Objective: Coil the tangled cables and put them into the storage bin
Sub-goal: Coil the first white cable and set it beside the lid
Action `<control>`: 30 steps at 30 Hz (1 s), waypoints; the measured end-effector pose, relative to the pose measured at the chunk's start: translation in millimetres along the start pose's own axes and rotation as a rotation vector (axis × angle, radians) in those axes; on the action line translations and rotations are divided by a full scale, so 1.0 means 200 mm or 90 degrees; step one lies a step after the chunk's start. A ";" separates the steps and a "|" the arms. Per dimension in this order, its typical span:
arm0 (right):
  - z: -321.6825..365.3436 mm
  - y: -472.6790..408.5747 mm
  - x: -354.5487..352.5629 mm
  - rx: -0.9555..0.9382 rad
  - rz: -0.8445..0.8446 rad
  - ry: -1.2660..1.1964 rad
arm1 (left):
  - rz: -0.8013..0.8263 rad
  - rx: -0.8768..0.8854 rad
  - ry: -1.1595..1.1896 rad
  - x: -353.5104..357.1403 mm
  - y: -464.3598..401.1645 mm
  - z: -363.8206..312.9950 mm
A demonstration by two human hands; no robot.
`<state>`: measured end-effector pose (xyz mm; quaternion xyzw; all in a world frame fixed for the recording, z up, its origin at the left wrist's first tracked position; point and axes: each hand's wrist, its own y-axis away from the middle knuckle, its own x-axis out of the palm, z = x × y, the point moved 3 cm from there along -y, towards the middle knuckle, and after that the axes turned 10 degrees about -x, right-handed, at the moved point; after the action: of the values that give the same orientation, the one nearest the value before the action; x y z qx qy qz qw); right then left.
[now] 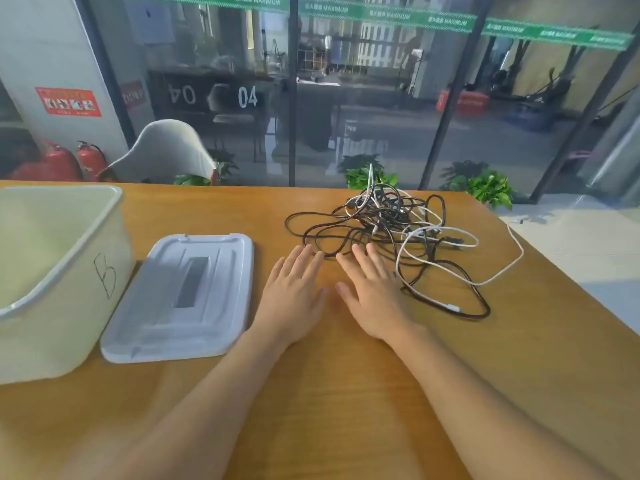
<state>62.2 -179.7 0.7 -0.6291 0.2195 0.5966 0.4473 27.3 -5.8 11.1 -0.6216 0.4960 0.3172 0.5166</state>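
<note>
A tangle of black and white cables [388,220] lies on the wooden table [346,393] at the right. My left hand [294,292] and my right hand [374,292] lie flat on the table with straight fingers, side by side, just in front of the tangle. The fingertips of both hands reach the nearest black loops. A white cable [498,275] trails out toward the right edge. The pale storage bin [69,271], marked with a "B", stands open at the far left. Its grey lid [183,296] lies flat between the bin and my left hand.
The table's right edge runs diagonally close to the cables. Behind the table stand a white chair [166,147], green plants [485,188] and a glass wall. Red fire extinguishers [69,164] stand at the back left.
</note>
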 end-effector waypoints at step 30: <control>-0.45 0.28 -0.18 0.121 -0.180 -0.161 | 0.051 0.176 0.089 0.15 -0.06 -0.22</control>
<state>60.7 -291.7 7.4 -0.5287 0.1263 0.5788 0.6079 43.6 -57.0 -0.9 -0.5448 0.5939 0.2220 0.5487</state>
